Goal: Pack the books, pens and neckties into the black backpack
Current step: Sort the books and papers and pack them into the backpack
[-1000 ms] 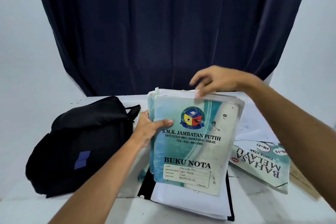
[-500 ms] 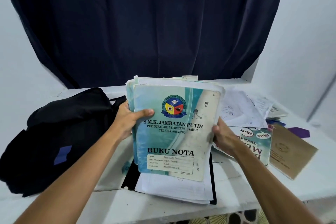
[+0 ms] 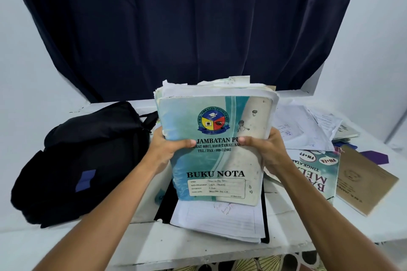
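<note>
Here the book stack [image 3: 217, 138] stands upright between both hands; left fingers [image 3: 186, 143] and right fingers [image 3: 247, 139] clamp its sides.

backpack [image 3: 83, 160] left, loose papers [image 3: 304, 129] crowding right

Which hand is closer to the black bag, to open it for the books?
Probably the left hand: the black backpack lies right beside it, while the right hand grips the book stack on the far side.
</note>
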`<state>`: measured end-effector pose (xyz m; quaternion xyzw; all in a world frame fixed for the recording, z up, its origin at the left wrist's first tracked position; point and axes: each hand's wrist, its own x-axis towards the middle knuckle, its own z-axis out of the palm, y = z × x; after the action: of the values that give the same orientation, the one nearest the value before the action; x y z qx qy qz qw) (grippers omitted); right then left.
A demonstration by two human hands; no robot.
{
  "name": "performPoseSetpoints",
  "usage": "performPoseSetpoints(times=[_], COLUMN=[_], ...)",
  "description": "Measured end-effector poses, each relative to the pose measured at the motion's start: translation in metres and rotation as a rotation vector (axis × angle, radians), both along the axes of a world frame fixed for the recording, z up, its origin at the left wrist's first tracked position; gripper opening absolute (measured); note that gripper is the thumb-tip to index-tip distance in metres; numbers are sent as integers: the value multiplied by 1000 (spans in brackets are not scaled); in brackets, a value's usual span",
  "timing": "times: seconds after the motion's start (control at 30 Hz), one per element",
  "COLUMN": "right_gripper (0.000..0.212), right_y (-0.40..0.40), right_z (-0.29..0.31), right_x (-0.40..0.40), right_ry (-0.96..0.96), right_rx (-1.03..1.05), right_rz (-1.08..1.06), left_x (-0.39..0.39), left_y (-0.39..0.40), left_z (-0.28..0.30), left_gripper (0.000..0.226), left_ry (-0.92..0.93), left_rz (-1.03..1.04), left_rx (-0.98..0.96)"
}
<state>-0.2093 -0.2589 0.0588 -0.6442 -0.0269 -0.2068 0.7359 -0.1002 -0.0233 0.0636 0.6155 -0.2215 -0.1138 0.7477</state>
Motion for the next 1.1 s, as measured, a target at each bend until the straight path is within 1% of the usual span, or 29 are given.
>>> performPoseSetpoints(times=[0.07, 0.13, 0.2, 0.23, 0.3, 0.4, 0.43, 0.5, 0.53, 0.57, 0.63, 0.7, 0.8, 0.83, 0.9, 0.93, 1.03, 1.07, 1.1], right_gripper=[46, 49, 49, 49, 52, 60, 67, 81, 85, 87, 89, 87, 75, 65, 35, 26, 25, 28, 40], right_y=[1, 2, 3, 2, -3, -12, -14, -16, -17, -17, -16, -17, -14, -14, -13, -13, -16, -16, -16], right_z=[8, 8, 0, -7, -16, -19, -19, -22, -25, -28, -32, -33, -34, -33, -29, -26, -26, -29, -33], right_x=[2, 4, 2, 1, -4, -7, -7, -8, -9, -9, -8, -7, -7, -8, -9, -10, -9, -9, -9], right_ry=[-38, -65, -69, -67, -51, 7, 35, 92, 114, 127, 140, 139, 109, 95, 71, 66, 72, 83, 102], right_rx=[-22, -25, -33, -28, -6, 1, 1, -5, -12, -21, -30, -21, -14, -13, -6, -9, -25, -30, -36], right_rz=[-17, -40, -58, -63, -66, 9, 45, 90, 98, 104, 94, 84, 55, 42, 15, 1, 10, 20, 31], left_x=[3, 4, 2, 0, -4, -4, -4, -6, -8, -10, -14, -14, -13, -12, -8, -6, -2, -2, -3], left_y=[-1, -1, -3, -4, -7, -11, -11, -10, -10, -8, -6, -6, -6, -7, -8, -8, -8, -8, -8], left_z=[4, 4, -3, -8, -15, -18, -20, -26, -30, -35, -42, -45, -44, -42, -39, -37, -37, -40, -44], left_gripper=[52, 57, 51, 46, 46, 45, 47, 61, 68, 68, 53, 42, 43, 48, 61, 66, 67, 66, 66], left_ry=[-9, 3, 23, 34, 46, 22, 14, 4, 3, -1, 14, 32, 44, 34, 16, 7, -5, 4, 23], left_rz=[-2, -6, -37, -59, -87, -51, -23, 26, 39, 39, 10, -12, -15, -22, -31, -30, -28, -30, -29], left_rx=[-12, -32, -47, -46, -29, 0, 0, 5, 23, 54, 124, 170, 182, 173, 158, 155, 182, 187, 187])
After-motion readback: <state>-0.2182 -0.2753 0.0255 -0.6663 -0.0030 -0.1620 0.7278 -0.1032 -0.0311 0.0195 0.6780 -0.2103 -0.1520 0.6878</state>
